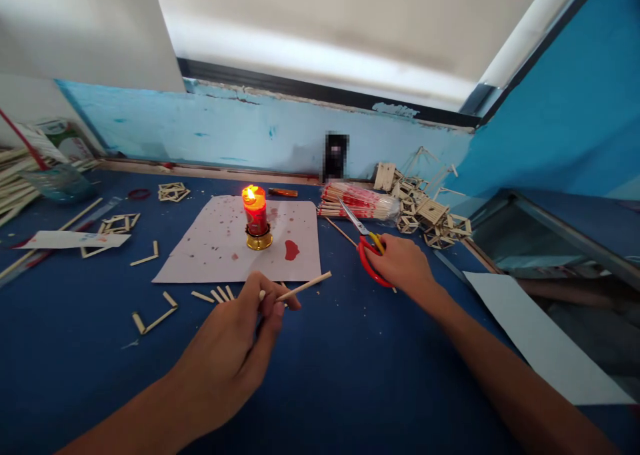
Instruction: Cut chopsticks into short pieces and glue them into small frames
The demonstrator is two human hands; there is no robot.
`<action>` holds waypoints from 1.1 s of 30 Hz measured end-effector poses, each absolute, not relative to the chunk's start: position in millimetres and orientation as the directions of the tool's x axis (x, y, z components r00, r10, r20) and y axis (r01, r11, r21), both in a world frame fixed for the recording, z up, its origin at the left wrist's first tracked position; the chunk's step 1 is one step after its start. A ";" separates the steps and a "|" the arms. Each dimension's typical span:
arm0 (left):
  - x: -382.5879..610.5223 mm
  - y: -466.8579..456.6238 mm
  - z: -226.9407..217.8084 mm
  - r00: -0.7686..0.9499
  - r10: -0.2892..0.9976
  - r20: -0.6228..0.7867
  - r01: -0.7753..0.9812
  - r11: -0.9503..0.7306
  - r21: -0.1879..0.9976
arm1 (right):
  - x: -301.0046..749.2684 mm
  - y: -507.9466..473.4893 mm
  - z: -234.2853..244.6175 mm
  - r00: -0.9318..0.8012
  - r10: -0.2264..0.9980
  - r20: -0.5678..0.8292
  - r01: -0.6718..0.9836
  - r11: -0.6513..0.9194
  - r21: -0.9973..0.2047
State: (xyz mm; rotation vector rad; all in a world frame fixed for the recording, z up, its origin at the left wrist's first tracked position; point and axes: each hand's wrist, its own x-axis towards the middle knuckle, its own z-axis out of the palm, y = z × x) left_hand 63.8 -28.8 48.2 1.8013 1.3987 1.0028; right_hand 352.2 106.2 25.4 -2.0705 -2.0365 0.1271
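Observation:
My left hand (243, 332) pinches a thin wooden stick (309, 285) that points to the right. The tip of a stick (262, 296) also shows between its fingers; whether it is the same piece I cannot tell. At the right, my right hand (404, 265) has its fingers closed on the scissors (367, 235), which have one red and one yellow handle and point away from me. Short cut sticks (220, 294) lie just beyond my left hand. A red candle (257, 215) burns in a gold holder on a wax-spotted white sheet (200, 262).
Bagged sticks (357, 202) and several small stick frames (435, 218) stand by the wall. Joined stick pieces (160, 318) lie at the left, near a clear cup (63, 187). A lighter (283, 192) lies behind the candle. White paper (540, 335) lies at the right.

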 end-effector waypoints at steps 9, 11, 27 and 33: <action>77.2 -26.6 47.1 0.404 0.907 -0.119 -0.175 0.204 0.963 | 320.7 58.9 45.6 -0.384 0.881 0.277 0.733 0.473 -0.489; 82.3 -28.5 44.1 0.449 0.882 -0.144 -0.242 0.275 0.930 | 303.2 38.7 44.3 -0.590 0.745 0.312 0.289 0.556 -0.780; 74.6 -15.0 41.6 0.604 0.681 -0.414 -0.147 0.606 0.782 | 325.7 43.8 51.0 -0.702 0.431 0.567 0.289 0.900 -0.327; 74.5 -20.4 42.9 0.730 0.507 -0.459 -0.095 0.739 0.667 | 313.5 35.4 44.7 -0.847 0.295 0.442 0.224 0.952 -0.208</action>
